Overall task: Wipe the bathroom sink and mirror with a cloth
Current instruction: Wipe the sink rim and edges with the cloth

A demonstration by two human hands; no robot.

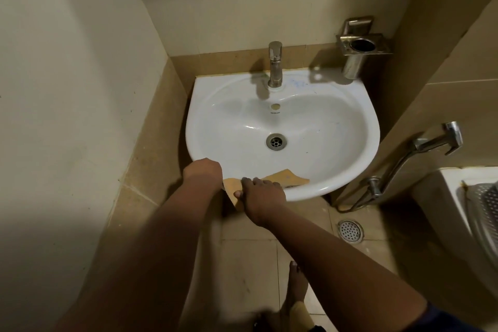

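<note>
Here, cloth [283, 178] under both hands, sink [350, 105] rim.

Both my forearms are bare to the elbow: no watch, bands or gloves. Left hand [202, 173] and right hand [262, 198] carry no visible rings. On my right arm, a dark navy sleeve edge [447, 317] shows at the lower right corner. One bare foot [296, 284] is visible below, with a tan patch at the ankle; can't tell what it is.
</note>
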